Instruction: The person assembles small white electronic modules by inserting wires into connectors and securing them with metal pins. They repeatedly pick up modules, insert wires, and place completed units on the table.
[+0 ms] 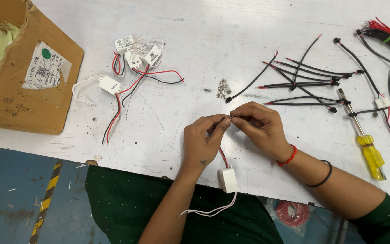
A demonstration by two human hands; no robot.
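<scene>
1. Far left of the left hand, one torn cardboard box (pixel 32 86) sits on the white table (pixel 195 27), with small white parts showing inside it.
2. Up and left of the left hand lie four small white driver modules (pixel 110 84), each trailing red, black or white wires; three are bunched together, one lies apart.
3. The left hand (pixel 201 144) is curled nearly closed, thumb and forefinger pinching the end of a red and black wire pair (pixel 222 157).
4. Below that hand, a fifth white module (pixel 228 180) rests at the table edge, joined to the pinched wires, with two white leads hanging off.
5. Just above the hands lies one small heap of metal screws (pixel 223 88).
6. The right hand (pixel 258 126) is also pinched shut, its fingertips meeting the left hand's on the same wire end.
7. Up and right of it lie roughly ten loose black connector leads (pixel 308 83).
8. Farther right lies one yellow-handled screwdriver (pixel 370 151).
9. At far upper right lies one tied bundle of red and black wires (pixel 387 36).
</scene>
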